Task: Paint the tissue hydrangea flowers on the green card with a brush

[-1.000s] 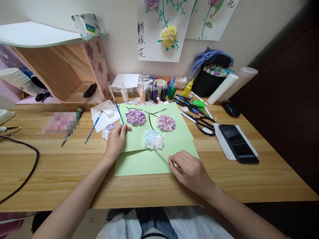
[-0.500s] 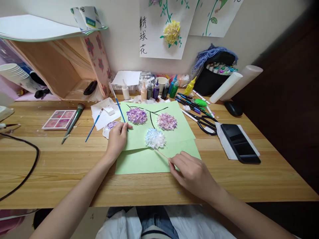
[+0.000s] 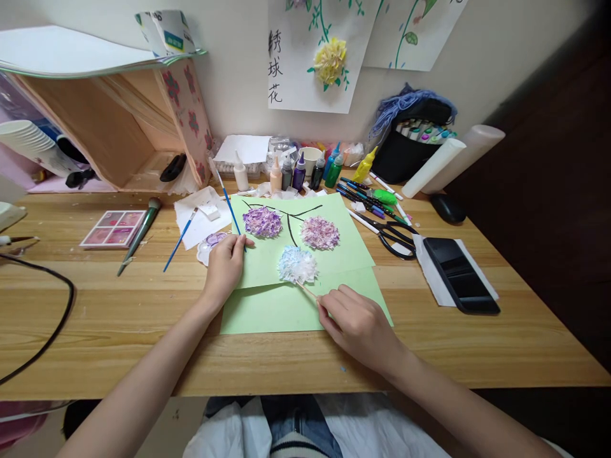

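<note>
Green paper (image 3: 267,270) lies on the desk, with a second green sheet (image 3: 272,315) under its lower part. Three fluffy paper flower heads sit on it below drawn black stems: a purple flower (image 3: 262,222), a pink-purple flower (image 3: 320,233) and a pale blue and white flower (image 3: 297,264). My left hand (image 3: 226,264) rests at the paper's left edge, closed on a blue paintbrush (image 3: 228,205) that points up and away. My right hand (image 3: 356,318) pinches a thin wooden stick (image 3: 307,291), its tip at the lower edge of the blue and white flower.
Several paint bottles (image 3: 299,173) line the back of the desk. Pens (image 3: 365,198), black scissors (image 3: 395,236) and a phone (image 3: 461,275) lie to the right. Another blue brush (image 3: 180,240), a big makeup brush (image 3: 139,235) and a pink palette (image 3: 113,229) lie left.
My right hand has moved slightly left and up with the stick, bringing its tip up to the blue and white flower's lower edge. My left hand has stayed put.
</note>
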`<state>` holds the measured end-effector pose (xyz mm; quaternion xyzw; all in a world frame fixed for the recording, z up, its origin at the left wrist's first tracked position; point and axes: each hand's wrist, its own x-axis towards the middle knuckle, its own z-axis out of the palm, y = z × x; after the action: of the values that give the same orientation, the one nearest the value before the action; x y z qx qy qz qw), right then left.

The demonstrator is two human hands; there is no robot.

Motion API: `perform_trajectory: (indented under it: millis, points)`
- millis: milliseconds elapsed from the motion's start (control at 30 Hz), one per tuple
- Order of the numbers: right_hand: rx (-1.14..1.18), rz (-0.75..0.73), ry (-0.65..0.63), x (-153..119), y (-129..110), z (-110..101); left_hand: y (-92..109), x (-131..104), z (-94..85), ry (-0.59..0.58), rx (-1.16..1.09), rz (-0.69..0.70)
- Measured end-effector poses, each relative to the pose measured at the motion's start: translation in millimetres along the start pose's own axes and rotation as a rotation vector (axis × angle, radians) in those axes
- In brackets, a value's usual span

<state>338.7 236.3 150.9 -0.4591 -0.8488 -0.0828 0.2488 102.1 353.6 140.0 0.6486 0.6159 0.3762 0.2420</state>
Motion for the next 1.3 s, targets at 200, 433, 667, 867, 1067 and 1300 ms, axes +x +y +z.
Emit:
perform_trajectory:
  millis: [200, 433, 667, 867, 1067, 1300]
  points:
    - [0.032, 0.044, 0.009, 3.5, 2.1, 3.2, 0.0, -0.7, 0.9, 0.000, 0.015, -0.002]
    - [0.301, 0.347, -0.108, 13.1, 3.4, -2.3, 0.7, -0.6, 1.4, 0.005, 0.029, 0.007]
    - [0.546, 0.717, -0.292, 28.4, 11.2, -12.6, 0.4, -1.3, 1.8, 0.006, 0.037, 0.007]
    - [0.525, 0.818, -0.418, 52.9, 21.0, -19.4, 0.6, -1.4, 2.3, 0.004, 0.042, 0.004]
    - [0.298, 0.639, -0.556, 89.4, 22.3, -31.8, 0.3, -2.0, 2.2, 0.005, 0.031, 0.017]
    - [0.077, 0.457, -0.697, 115.7, 16.7, -37.4, -1.3, -3.1, 3.1, 0.009, 0.020, 0.031]
